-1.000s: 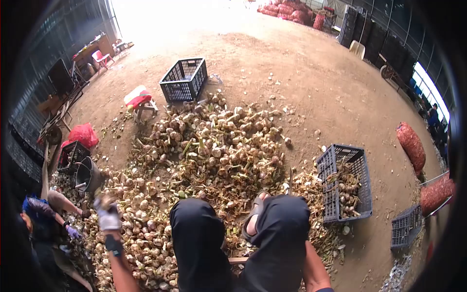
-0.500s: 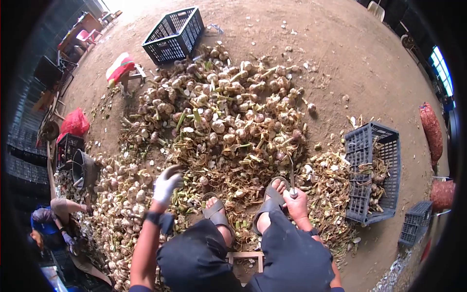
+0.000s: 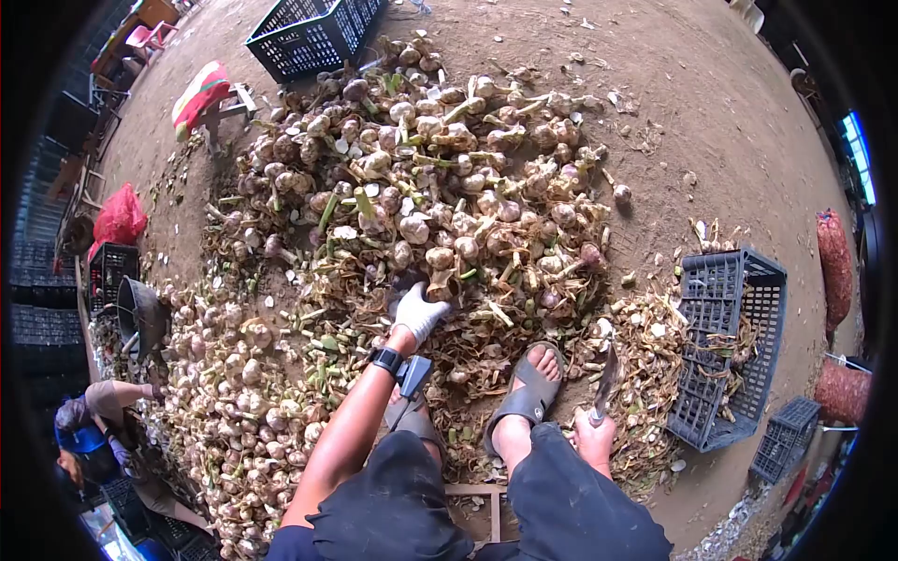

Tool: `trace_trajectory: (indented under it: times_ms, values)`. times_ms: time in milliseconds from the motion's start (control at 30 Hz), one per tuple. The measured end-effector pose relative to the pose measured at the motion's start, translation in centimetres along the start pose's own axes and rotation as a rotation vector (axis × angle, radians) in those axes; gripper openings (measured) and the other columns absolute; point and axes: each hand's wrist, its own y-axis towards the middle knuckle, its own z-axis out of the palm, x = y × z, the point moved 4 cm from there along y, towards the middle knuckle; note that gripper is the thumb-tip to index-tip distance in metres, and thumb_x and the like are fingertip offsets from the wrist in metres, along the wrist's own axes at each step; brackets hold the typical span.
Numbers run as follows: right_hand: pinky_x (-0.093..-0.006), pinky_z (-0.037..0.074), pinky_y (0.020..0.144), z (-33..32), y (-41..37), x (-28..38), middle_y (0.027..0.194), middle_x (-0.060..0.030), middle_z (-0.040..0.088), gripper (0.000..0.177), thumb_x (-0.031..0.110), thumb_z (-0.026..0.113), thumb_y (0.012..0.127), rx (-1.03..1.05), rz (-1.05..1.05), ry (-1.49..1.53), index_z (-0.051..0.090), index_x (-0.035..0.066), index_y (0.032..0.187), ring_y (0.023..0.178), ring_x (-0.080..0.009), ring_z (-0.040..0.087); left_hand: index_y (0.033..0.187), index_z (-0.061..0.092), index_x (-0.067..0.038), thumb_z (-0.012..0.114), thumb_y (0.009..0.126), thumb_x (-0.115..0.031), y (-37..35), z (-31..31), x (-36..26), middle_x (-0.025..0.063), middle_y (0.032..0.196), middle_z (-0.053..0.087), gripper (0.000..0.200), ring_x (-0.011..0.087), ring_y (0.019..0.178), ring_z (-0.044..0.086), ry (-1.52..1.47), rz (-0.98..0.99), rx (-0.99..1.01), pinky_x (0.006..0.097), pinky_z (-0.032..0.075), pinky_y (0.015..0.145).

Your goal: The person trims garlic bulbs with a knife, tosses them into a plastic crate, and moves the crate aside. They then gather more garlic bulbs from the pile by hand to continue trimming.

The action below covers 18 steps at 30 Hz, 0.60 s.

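Note:
My left hand (image 3: pixel 419 313), in a white glove, reaches to the near edge of a heap of garlic bulbs with stalks (image 3: pixel 440 206). Its thumb stands apart from the fingers, and the fingertips are in shadow beside the bulbs. Beside my right knee, my bare right hand (image 3: pixel 595 439) is closed around the pale handle of a knife (image 3: pixel 607 383). The blade points up and away from me, above dry husks and stalks. To my left lies a pile of trimmed garlic bulbs (image 3: pixel 253 393).
A black crate (image 3: pixel 313 42) stands behind the heap. Another crate (image 3: pixel 697 355) lies tipped at right, with husks in it. A stool with a red cloth (image 3: pixel 201 98) and a dark bucket (image 3: pixel 140 318) are at left. A co-worker (image 3: pixel 112 421) sits at lower left.
My left hand has moved forward and right, from above the trimmed pile to the heap. My right hand has lowered a little and moved right with the knife. The view has shifted.

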Motion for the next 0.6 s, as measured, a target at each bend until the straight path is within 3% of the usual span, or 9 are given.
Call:
trace_trajectory:
  times_ms: [133,300,433,533,600]
  values:
    - [-0.0264,0.05,0.047,3.0,0.0,3.6,0.06,0.0019,0.055,0.026,0.01,0.069,0.09,0.097,-0.057,0.028,0.055,0.005,0.068,0.05,-0.0073,0.055,0.132,0.046,0.002,0.085,0.074,-0.018,-0.6,0.3,-0.8,0.0128,0.121,0.063,0.073,0.0172,0.105,0.061,-0.292,0.086,0.04,0.0326,0.053,0.093]
    - [-0.0248,0.052,0.05,5.2,-0.7,5.1,0.067,0.0031,0.057,0.02,0.007,0.07,0.09,0.12,-0.065,0.015,0.058,0.003,0.073,0.055,-0.0041,0.054,0.133,0.046,0.0,0.085,0.076,-0.019,-2.3,0.6,-3.3,0.0109,0.124,0.061,0.072,0.0195,0.109,0.059,-0.592,0.064,0.065,0.0338,0.048,0.099]
    - [-0.0251,0.053,0.049,5.1,-1.5,5.5,0.066,0.0034,0.056,0.022,0.007,0.07,0.09,0.122,-0.118,-0.006,0.058,0.003,0.072,0.054,-0.0038,0.054,0.129,0.053,-0.002,0.08,0.083,-0.016,-3.0,0.6,-4.9,0.0084,0.117,0.065,0.055,0.016,0.103,0.063,-0.746,0.097,0.137,0.0315,0.054,0.091]
    - [-0.0257,0.054,0.048,4.2,-1.8,5.0,0.063,0.0038,0.055,0.024,0.007,0.069,0.09,0.095,-0.118,0.07,0.057,0.005,0.07,0.052,-0.004,0.053,0.125,0.061,-0.003,0.07,0.09,-0.02,-4.5,-0.6,-6.0,0.0059,0.113,0.068,0.04,0.017,0.099,0.066,-0.976,0.021,0.29,0.0404,0.06,0.087]
    - [-0.0259,0.055,0.048,3.6,-2.2,5.2,0.061,0.0041,0.053,0.027,0.007,0.068,0.09,0.094,-0.143,0.115,0.055,0.006,0.067,0.051,-0.0043,0.053,0.126,0.062,-0.005,0.068,0.092,-0.025,-5.8,-2.4,-6.4,0.0039,0.114,0.068,0.04,0.0149,0.101,0.064,-1.027,0.07,0.286,0.0384,0.056,0.09]
